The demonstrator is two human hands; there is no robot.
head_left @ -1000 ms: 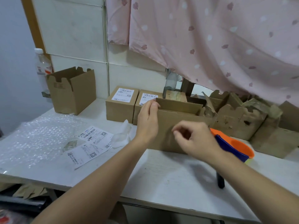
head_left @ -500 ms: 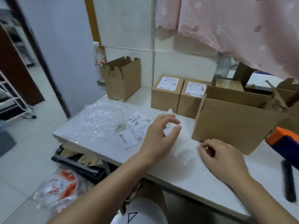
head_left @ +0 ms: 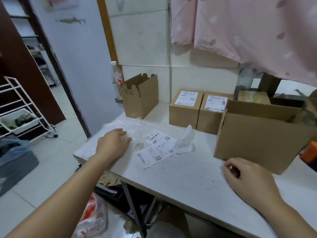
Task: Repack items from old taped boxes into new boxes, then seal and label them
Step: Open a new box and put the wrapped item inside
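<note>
An open brown cardboard box [head_left: 257, 140] stands at the right of the white table [head_left: 188, 177]. My right hand [head_left: 247, 179] rests on the table just in front of it, fingers loosely curled, holding nothing. My left hand [head_left: 113, 145] lies over the sheet of bubble wrap [head_left: 120, 127] at the table's left end, fingers touching it. Two printed shipping labels [head_left: 157, 148] lie loose between my hands. Two sealed, labelled boxes [head_left: 185, 107] [head_left: 211, 112] stand at the back against the wall.
A tall open box [head_left: 140, 95] and a plastic bottle [head_left: 115, 78] stand at the back left. A crumpled clear plastic piece [head_left: 186, 141] lies by the labels. An orange and blue tape dispenser [head_left: 308, 152] shows at the right edge. A pink curtain [head_left: 248, 31] hangs overhead. Bags lie on the floor.
My left hand left the open box's edge and moved left onto the bubble wrap. My right hand dropped to the table. The view swung left.
</note>
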